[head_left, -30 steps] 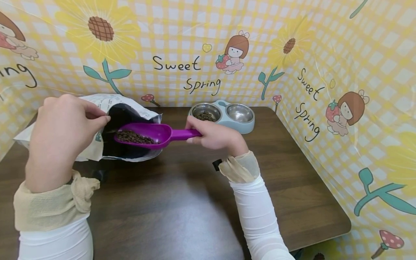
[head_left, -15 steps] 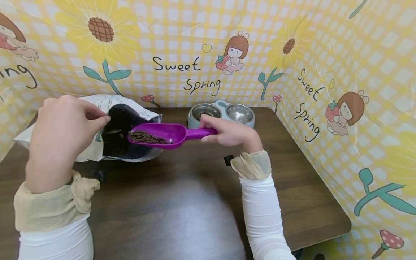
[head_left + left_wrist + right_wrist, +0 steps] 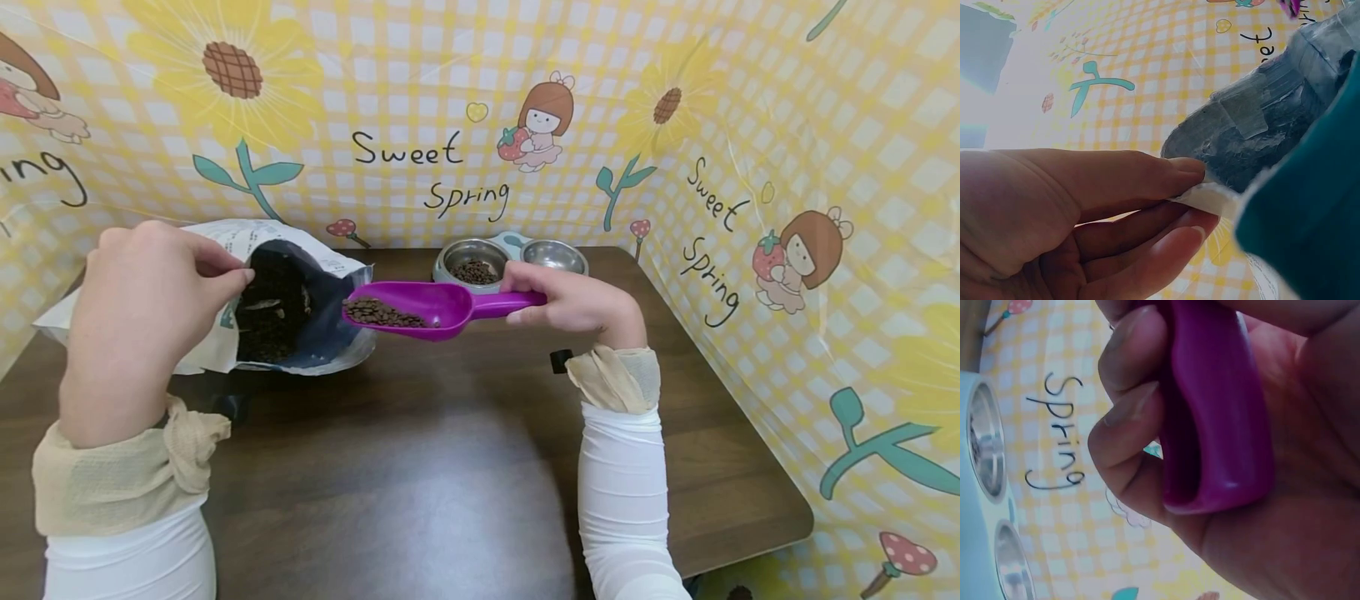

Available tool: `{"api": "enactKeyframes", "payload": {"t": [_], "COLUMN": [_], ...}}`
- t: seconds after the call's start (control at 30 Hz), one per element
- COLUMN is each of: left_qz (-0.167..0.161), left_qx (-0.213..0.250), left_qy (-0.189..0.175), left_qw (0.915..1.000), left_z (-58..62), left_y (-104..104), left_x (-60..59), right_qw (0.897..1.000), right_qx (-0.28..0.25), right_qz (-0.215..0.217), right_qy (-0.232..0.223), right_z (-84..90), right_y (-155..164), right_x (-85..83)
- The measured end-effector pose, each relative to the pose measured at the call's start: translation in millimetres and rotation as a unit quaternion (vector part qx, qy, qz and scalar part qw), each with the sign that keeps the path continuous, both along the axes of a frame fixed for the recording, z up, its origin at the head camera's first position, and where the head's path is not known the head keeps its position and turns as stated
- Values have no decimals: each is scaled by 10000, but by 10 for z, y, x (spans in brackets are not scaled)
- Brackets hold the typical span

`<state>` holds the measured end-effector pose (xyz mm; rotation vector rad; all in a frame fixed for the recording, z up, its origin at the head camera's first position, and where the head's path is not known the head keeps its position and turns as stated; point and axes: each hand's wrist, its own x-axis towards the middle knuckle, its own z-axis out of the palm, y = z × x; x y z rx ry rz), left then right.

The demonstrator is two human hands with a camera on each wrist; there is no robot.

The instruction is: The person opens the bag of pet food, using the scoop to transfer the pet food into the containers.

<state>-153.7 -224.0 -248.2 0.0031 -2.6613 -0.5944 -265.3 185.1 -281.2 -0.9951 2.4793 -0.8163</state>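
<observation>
On the dark table (image 3: 420,467), we are gripping the rigid, light purple scoop (image 3: 420,307) by its handle at frame centre with our right hand (image 3: 577,304), keeping its loose kibble (image 3: 378,313) level, while our left hand (image 3: 142,317) is pinching the bag (image 3: 300,308) rim.

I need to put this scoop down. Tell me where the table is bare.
Bare: the table's near middle between both sleeves, and the right front past the double bowl. Crowded: the back edge, with the bag and bowl.

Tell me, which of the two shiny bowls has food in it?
The left bowl, nearest the scoop. It holds brown kibble; the right bowl beside it shows only bare metal.
</observation>
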Motion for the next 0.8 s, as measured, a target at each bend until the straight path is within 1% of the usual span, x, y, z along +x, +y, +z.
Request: {"api": "enactKeyframes", "payload": {"t": [0.1, 0.23, 0.47, 0.53, 0.7, 0.8], "left_qz": [8, 11, 6, 4, -15, -21], "left_qx": [-23, -9, 10, 8, 0, -3], "left_qy": [39, 51, 81, 85, 82, 83], "left_qw": [10000, 10000, 10000, 10000, 10000, 10000], "left_z": [-2, -2, 1, 2, -7, -12], "left_y": [-3, -6, -7, -13, -22, -27], "left_x": [-2, 1, 2, -3, -6, -6], "right_qw": [9999, 9994, 9971, 9962, 9924, 9889], "right_qx": [-66, -62, -67, -153, -323, -319], "right_qz": [-75, -333, -720, -838, -1184, -1440], "right_qy": [-24, -3, 242, 172, 29, 187], "right_z": [25, 36, 57, 60, 61, 50], "right_y": [89, 234, 514, 581, 690, 726], "right_x": [6, 18, 59, 66, 85, 79]}}
